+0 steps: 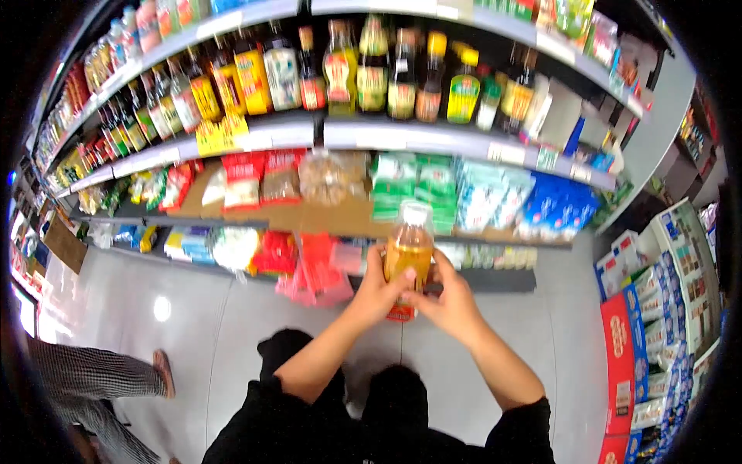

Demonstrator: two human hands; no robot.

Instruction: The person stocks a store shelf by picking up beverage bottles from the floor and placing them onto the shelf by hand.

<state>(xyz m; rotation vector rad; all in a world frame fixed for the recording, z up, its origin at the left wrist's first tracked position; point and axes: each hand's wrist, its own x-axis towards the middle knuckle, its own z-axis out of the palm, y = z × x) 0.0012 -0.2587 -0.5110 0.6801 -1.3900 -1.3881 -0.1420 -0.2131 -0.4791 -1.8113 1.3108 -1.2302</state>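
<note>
Between my two hands is a clear plastic bottle with a pale cap, an amber-yellow middle and a red band at its base. It stands roughly upright in front of the lower shelves. My left hand wraps its left side, thumb across the front. My right hand closes on its right side, with the thumb on the lower front. Behind the bottle's top lie green-and-white packets on a shelf. The bottle's label is too blurred to read.
Sauce and oil bottles line the shelf above. Below are bagged goods, with a pink plastic bag hanging at the bottom shelf. Red boxes and packets stand at the right. Another person's leg in checked trousers is at the left.
</note>
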